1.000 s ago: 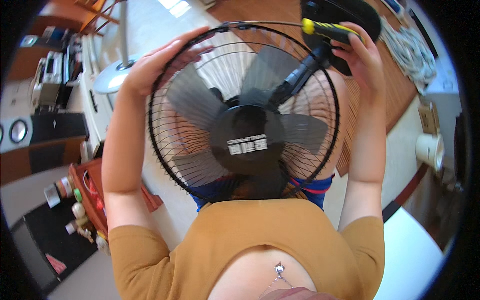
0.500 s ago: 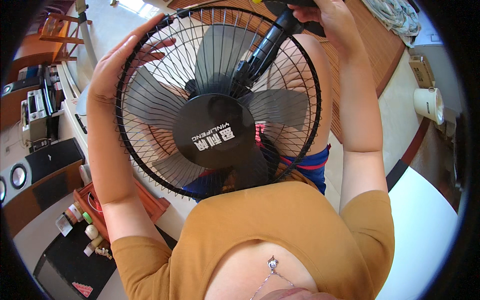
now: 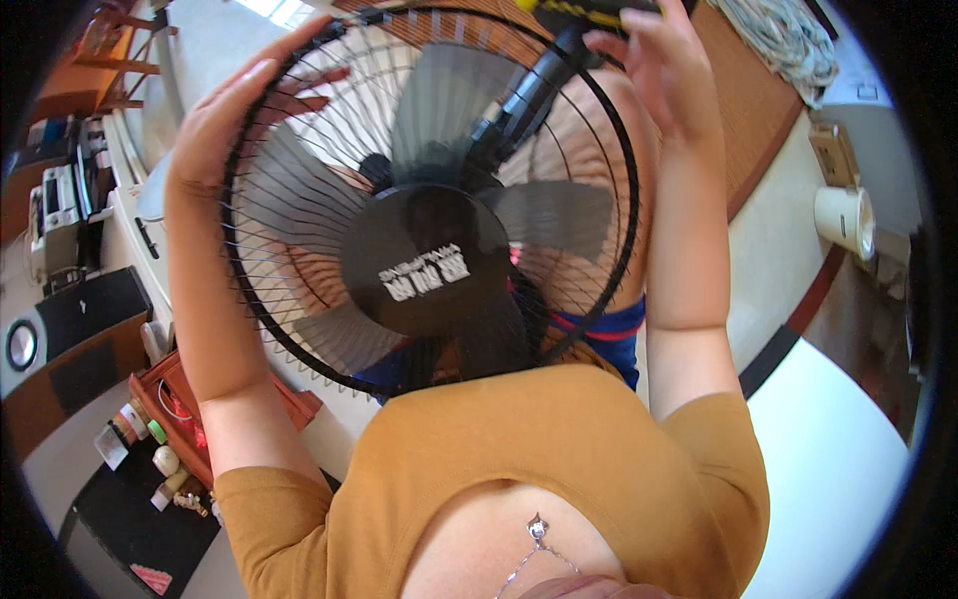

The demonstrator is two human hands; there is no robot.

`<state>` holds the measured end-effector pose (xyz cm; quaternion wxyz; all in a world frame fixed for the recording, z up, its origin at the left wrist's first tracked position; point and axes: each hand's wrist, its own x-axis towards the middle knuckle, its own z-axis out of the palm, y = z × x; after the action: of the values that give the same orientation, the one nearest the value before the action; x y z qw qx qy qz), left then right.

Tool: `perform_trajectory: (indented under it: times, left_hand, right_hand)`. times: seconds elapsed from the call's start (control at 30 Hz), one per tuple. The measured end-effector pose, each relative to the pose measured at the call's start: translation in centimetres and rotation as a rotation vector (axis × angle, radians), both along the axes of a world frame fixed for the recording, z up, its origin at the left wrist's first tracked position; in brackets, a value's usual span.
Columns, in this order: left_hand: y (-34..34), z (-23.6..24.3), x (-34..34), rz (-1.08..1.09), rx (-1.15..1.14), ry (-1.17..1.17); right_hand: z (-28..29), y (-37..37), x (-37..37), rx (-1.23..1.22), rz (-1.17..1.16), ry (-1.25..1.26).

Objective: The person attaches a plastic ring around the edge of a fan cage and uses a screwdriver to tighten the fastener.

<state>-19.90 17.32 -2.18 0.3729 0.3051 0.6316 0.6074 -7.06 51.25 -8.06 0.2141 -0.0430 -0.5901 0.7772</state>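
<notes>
A black electric fan (image 3: 424, 260) with a round wire guard, grey translucent blades and a dark centre disc leans against the front of my body, face up toward me. My left hand (image 3: 215, 130) is curled over the upper left rim of the guard, with its fingertips reaching inside past the wires. From the fan's back, a black pole (image 3: 539, 85) runs up and right to a dark base with yellow marks (image 3: 589, 14). Beside the pole and base is my right hand (image 3: 679, 80), blurred, its fingers apart; it does not look wrapped round the pole.
A red-brown drawer box (image 3: 180, 404) and small bottles (image 3: 165, 460) are at the left. Speakers (image 3: 85, 314) stand behind them. A white bucket (image 3: 843, 222) and a small cardboard box (image 3: 834, 153) are at the right. Cloth (image 3: 778, 45) lies on the brown mat (image 3: 748, 110).
My right hand has loosened from the pole and shifted down, its fingers parting. More of the base with yellow marks shows. The fan has shifted slightly left, with my left hand still on its guard.
</notes>
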Motion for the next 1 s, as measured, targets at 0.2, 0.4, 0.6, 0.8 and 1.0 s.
perform_trajectory:
  times: [0.2,0.4,0.6,0.8,1.0]
  left_hand:
    - [1.0,0.2,-0.2,-0.036,0.042,-0.005]
    - [-0.1,-0.1,-0.5,-0.026,0.001,0.069]
    - [0.4,-0.1,-0.6,-0.010,0.005,0.074]
    - [0.4,-0.2,-0.5,-0.001,0.006,0.112]
    - [0.5,-0.1,-0.8,-0.044,-0.030,0.129]
  right_hand:
    - [-1.7,1.7,0.0,0.004,-0.019,-0.219]
    - [0.4,-1.2,0.1,-0.144,0.030,-0.081]
    - [-2.0,1.7,0.0,-0.004,0.056,-0.113]
    - [0.5,-0.1,0.0,-0.077,0.074,0.023]
    - [-0.4,2.6,-0.6,0.098,0.149,-0.140]
